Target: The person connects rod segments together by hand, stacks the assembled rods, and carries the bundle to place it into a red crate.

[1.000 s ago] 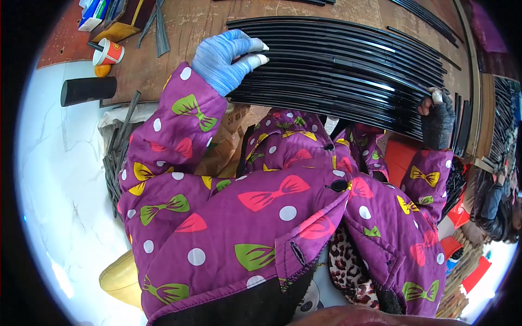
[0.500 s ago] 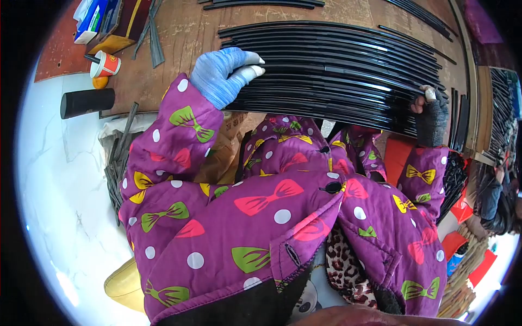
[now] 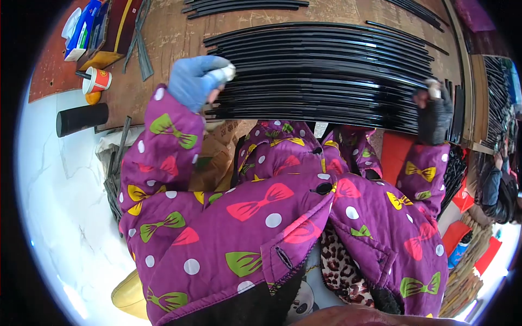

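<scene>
A wide row of long, thin black strips lies side by side on the brown wooden table. At their left ends is my left hand, in a blue glove with white-covered fingertips. Its thumb and fingers are closed on the end of a black strip. My right hand, in a dark fingerless glove with a white wrap on one finger, is at the right ends. Its fingers look pinched on a strip there, though motion blurs them. Purple sleeves with bow prints cover both arms.
More black strips lie at the table's far side. A paper cup, an orange fruit, a black cylinder and boxes stand at the left. Another person's sleeve shows far right.
My left hand has moved left along the strips toward their ends, and its fingers have drawn closer together. My right hand has shifted slightly. The whole view has moved a little.
</scene>
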Demonstrator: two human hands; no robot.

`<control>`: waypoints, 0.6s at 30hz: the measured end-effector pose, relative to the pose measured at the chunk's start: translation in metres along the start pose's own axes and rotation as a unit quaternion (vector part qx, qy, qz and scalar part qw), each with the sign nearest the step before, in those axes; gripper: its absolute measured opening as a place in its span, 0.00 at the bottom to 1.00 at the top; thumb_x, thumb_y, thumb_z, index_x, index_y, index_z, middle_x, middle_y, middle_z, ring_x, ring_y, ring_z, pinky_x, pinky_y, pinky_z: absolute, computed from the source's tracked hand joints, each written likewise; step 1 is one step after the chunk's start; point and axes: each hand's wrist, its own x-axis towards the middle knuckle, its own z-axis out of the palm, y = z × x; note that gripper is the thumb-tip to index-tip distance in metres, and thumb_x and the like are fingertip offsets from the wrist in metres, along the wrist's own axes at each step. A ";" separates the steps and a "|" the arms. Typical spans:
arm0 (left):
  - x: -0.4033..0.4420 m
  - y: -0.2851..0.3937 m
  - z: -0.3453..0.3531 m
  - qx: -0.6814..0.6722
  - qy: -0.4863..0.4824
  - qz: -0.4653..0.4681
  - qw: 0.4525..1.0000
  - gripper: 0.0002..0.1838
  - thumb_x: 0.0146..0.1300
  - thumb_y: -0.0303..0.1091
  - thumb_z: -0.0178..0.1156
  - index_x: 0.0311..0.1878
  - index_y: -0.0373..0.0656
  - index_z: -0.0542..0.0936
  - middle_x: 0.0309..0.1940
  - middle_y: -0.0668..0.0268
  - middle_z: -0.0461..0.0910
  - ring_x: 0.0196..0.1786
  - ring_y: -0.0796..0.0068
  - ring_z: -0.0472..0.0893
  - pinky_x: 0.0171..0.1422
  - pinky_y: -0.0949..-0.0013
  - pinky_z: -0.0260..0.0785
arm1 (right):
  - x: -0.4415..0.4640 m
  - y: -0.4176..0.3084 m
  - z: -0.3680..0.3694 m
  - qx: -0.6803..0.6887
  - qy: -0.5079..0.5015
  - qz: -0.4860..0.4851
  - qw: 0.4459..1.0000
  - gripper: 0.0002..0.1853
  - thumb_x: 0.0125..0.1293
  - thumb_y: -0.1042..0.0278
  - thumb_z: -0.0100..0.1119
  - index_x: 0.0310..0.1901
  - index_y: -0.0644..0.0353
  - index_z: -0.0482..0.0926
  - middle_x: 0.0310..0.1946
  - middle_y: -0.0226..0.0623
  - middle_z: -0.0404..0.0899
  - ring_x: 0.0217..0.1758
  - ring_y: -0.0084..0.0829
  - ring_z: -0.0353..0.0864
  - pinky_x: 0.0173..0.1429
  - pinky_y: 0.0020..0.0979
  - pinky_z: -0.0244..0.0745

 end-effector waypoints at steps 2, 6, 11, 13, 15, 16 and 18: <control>0.004 -0.024 -0.024 -0.030 0.022 0.021 0.999 0.10 0.54 0.29 0.58 0.37 0.31 0.78 0.17 0.66 0.74 0.13 0.84 0.68 0.16 0.80 0.57 | 0.010 -0.011 -0.044 0.078 -0.023 0.029 0.996 0.09 0.61 0.69 0.51 0.40 0.65 0.73 0.21 0.32 0.69 0.21 0.21 0.63 0.29 0.25 0.60; 0.005 -0.042 -0.044 -0.008 0.014 -0.015 1.000 0.10 0.54 0.29 0.59 0.36 0.32 0.78 0.17 0.66 0.74 0.13 0.83 0.68 0.16 0.79 0.57 | 0.019 -0.003 -0.113 0.071 -0.007 0.045 0.996 0.12 0.61 0.67 0.51 0.44 0.64 0.71 0.22 0.30 0.67 0.20 0.20 0.61 0.31 0.26 0.59; 0.011 -0.050 -0.038 -0.013 0.056 -0.061 0.996 0.08 0.54 0.28 0.59 0.36 0.35 0.78 0.18 0.67 0.75 0.12 0.82 0.68 0.14 0.78 0.57 | 0.024 -0.007 -0.109 0.015 0.028 0.062 0.998 0.09 0.62 0.70 0.49 0.41 0.67 0.72 0.20 0.30 0.66 0.21 0.22 0.62 0.28 0.25 0.59; 0.012 -0.048 -0.035 -0.007 0.052 -0.064 0.997 0.08 0.54 0.28 0.60 0.36 0.35 0.78 0.19 0.67 0.75 0.12 0.82 0.68 0.13 0.77 0.56 | 0.029 -0.003 -0.113 -0.021 0.037 0.070 0.997 0.08 0.62 0.68 0.50 0.38 0.64 0.74 0.19 0.29 0.68 0.21 0.21 0.65 0.26 0.23 0.60; 0.010 -0.042 -0.033 0.014 0.059 -0.105 0.993 0.08 0.53 0.27 0.61 0.37 0.37 0.78 0.22 0.68 0.76 0.16 0.82 0.71 0.19 0.79 0.61 | 0.033 -0.005 -0.109 -0.165 0.072 0.083 0.980 0.08 0.61 0.67 0.51 0.37 0.62 0.76 0.19 0.31 0.70 0.22 0.23 0.68 0.27 0.25 0.62; 0.010 -0.043 -0.032 0.014 0.057 -0.103 0.993 0.08 0.53 0.27 0.61 0.37 0.37 0.78 0.22 0.68 0.76 0.16 0.82 0.71 0.19 0.79 0.61 | 0.035 -0.007 -0.105 -0.304 0.102 0.097 0.942 0.08 0.60 0.65 0.52 0.35 0.60 0.77 0.19 0.32 0.73 0.23 0.24 0.71 0.27 0.26 0.65; 0.010 -0.049 -0.030 0.033 0.081 -0.020 0.996 0.08 0.52 0.26 0.62 0.37 0.38 0.78 0.26 0.70 0.77 0.25 0.84 0.74 0.29 0.81 0.66 | 0.043 -0.003 -0.107 -0.437 0.130 0.111 0.883 0.09 0.59 0.63 0.53 0.33 0.58 0.78 0.19 0.33 0.75 0.24 0.26 0.75 0.27 0.28 0.67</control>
